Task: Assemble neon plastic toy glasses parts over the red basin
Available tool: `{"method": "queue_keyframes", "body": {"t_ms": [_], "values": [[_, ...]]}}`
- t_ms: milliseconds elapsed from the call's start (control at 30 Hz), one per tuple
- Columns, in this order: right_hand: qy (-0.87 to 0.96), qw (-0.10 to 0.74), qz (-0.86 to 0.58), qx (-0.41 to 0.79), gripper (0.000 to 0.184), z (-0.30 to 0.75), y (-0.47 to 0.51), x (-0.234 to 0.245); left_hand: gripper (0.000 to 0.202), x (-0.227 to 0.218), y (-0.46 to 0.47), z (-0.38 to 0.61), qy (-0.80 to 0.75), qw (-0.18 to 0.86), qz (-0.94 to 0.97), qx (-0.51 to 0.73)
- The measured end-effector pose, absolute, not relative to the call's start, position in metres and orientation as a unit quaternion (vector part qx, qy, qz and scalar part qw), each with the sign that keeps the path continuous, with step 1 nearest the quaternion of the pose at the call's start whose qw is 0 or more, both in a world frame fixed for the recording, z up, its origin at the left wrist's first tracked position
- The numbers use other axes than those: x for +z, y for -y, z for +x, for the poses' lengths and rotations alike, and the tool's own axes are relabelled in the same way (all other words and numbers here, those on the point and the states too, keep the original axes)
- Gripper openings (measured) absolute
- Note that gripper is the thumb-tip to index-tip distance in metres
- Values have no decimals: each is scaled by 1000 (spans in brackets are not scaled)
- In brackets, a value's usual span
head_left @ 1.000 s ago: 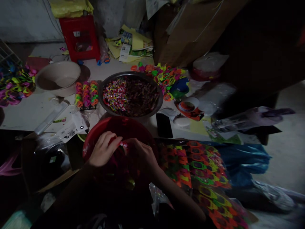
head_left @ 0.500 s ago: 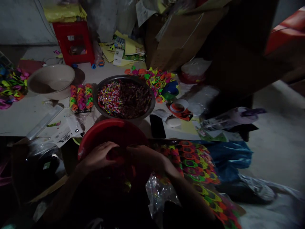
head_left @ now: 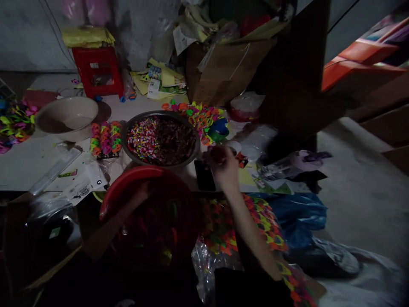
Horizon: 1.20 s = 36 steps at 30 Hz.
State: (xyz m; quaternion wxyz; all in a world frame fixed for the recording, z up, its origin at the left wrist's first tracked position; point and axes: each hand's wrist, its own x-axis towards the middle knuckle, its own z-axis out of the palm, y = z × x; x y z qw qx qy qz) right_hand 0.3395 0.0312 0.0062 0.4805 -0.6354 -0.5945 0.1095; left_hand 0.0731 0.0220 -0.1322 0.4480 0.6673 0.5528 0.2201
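My right hand (head_left: pixel 225 166) is raised over the table, above the black phone (head_left: pixel 204 175) and beside the metal bowl (head_left: pixel 197 147). Its fingers are closed around a small dark reddish thing (head_left: pixel 217 154), too dim and blurred to name. My left hand (head_left: pixel 143 192) is inside the large red basin (head_left: pixel 110 194), near its left wall; shadow hides its fingers. Dim coloured pieces, green, orange and yellow, lie in the basin below. Many small beads or candy-like bits, bright on the left and brown on the right, fill the metal bowl.
Bright plastic watch-shaped pieces (head_left: pixel 209 117) lie behind the bowl, and a bundle of them (head_left: pixel 105 138) stands left of it. A beige basin (head_left: pixel 65 132), red stool (head_left: pixel 100 72) and cardboard box (head_left: pixel 220 70) stand farther back. A blue bag (head_left: pixel 292 217) hangs at right.
My right hand has left the red basin and moved up and right over the phone. My left hand has stayed in the basin, now lower in shadow. The view has shifted slightly.
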Motion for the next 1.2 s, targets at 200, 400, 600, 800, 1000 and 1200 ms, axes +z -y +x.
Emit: {"method": "queue_keyframes", "body": {"t_ms": [200, 400, 600, 800, 1000, 1200], "values": [[682, 371, -530, 341, 31, 284, 6, -26, 10, -124, -21, 67, -552, 459, 639, 277], [679, 352, -508, 397, 24, 255, 24, -36, 18, -84, -2, 61, -505, 445, 672, 309], [674, 374, -480, 419, 21, 248, 27, -30, 14, -61, 15, 55, -441, 457, 709, 307], [718, 368, -441, 393, 16, 245, 33, -21, 17, -33, 26, 44, -436, 397, 748, 304], [776, 373, -429, 273, 15, 244, 37, -12, 21, -6, 33, 39, -450, 325, 782, 283], [831, 351, -413, 127, 20, 237, 43, -4, 18, 1, 37, 40, -454, 200, 830, 256]]}}
